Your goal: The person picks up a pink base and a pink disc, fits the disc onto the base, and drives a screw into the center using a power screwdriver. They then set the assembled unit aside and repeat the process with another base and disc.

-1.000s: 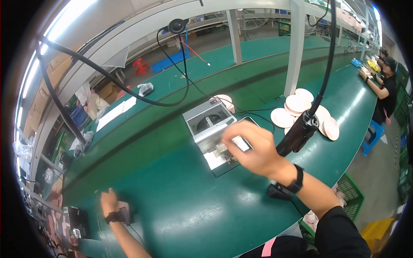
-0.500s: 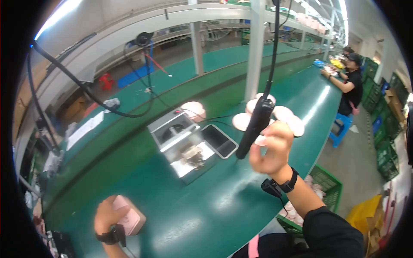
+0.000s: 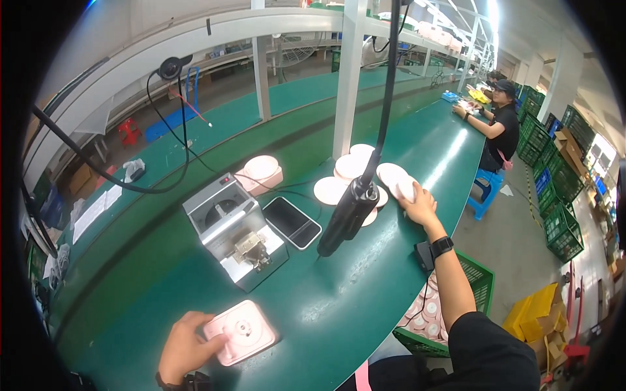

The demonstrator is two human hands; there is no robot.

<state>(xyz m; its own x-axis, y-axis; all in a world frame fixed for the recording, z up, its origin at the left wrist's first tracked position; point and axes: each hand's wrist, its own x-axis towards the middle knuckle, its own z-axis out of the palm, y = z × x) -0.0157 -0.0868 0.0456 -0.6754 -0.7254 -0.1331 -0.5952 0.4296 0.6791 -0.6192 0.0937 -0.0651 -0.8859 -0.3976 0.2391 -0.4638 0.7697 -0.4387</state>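
Left grip (image 3: 186, 345), underside hidden, clasps a pink case (image 3: 250, 339); right grip (image 3: 422, 208) touches a pale disc (image 3: 405, 186), hold unclear.

A factory, by the look of it: strip lights (image 3: 493, 29) recede above a long green worktop (image 3: 326, 313), a black driver (image 3: 349, 221) hangs near matching pink discs (image 3: 331, 191), a co-worker (image 3: 505, 124) sits farther along on a blue stool (image 3: 490, 177), and green crates (image 3: 564, 228) stand stacked beyond.

On the bench (image 3: 313, 332), a phone (image 3: 291, 222) lies between the machine (image 3: 219, 238) and the discs (image 3: 351, 167).
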